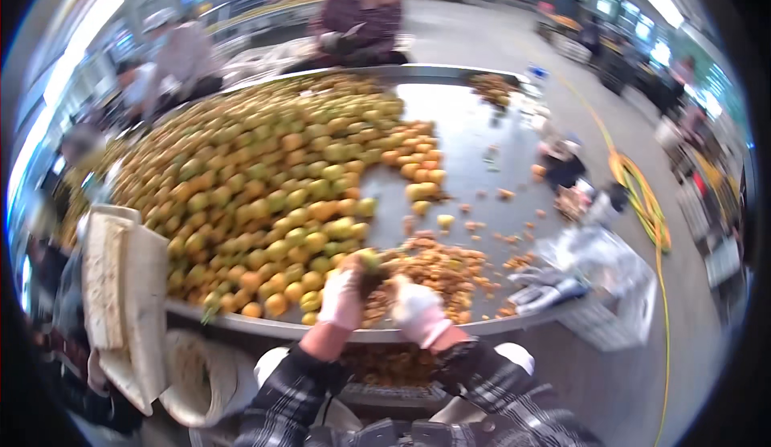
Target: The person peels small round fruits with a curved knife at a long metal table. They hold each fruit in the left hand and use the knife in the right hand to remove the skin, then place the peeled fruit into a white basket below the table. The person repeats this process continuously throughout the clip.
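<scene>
My left hand (343, 298), in a pale glove, is closed around a round yellow-green fruit (369, 259) just above the near edge of the metal table (474, 138). Close beside it on the right, my right hand (418, 309), also in a pale glove, has its fingers drawn together near the fruit. Blur hides what they grip, if anything. Beneath and beyond the right hand lies a heap of small orange-brown pieces (442, 270). A large spread of whole green, yellow and orange fruit (265, 182) covers the table's left side.
A white plastic crate (614, 318) with clear plastic and grey gloves (550, 290) stands at the table's right corner. A pale padded chair back (120, 286) is at the left. Other people (365, 17) sit along the far side. A yellow hose (642, 198) lies on the floor.
</scene>
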{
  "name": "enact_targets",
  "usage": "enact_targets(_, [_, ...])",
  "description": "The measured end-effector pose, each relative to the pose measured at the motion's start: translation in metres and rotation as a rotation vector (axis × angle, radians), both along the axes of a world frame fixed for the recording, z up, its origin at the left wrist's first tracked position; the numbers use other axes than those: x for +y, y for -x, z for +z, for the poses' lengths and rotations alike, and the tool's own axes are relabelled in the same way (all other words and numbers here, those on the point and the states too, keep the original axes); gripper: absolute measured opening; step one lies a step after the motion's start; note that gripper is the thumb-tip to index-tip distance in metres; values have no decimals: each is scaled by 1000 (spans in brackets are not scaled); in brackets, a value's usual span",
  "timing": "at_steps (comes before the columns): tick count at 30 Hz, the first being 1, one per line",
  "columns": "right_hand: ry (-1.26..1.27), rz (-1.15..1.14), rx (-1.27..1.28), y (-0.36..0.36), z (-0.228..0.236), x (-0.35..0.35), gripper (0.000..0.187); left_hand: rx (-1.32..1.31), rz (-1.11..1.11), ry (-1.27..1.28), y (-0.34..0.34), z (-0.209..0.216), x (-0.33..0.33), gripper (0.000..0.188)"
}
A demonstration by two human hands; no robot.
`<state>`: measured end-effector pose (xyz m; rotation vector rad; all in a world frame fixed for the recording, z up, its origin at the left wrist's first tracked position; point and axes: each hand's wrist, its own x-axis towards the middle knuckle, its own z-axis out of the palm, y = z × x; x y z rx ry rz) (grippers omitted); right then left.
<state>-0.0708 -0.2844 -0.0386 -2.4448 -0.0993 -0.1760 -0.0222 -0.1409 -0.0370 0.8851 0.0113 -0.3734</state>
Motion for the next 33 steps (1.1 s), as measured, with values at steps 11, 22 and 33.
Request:
enact_targets(11, [-195,30,2,6,13,0,31,-359,-22,-335,-2,15,2,44])
enact_targets(22, [-27,-47,-54,3,26,2,27,-117,-1,-174,6,22,-5,33])
enact_targets(33, [-178,-2,36,2,22,0,31,-363,41,-272,3,17,-1,54])
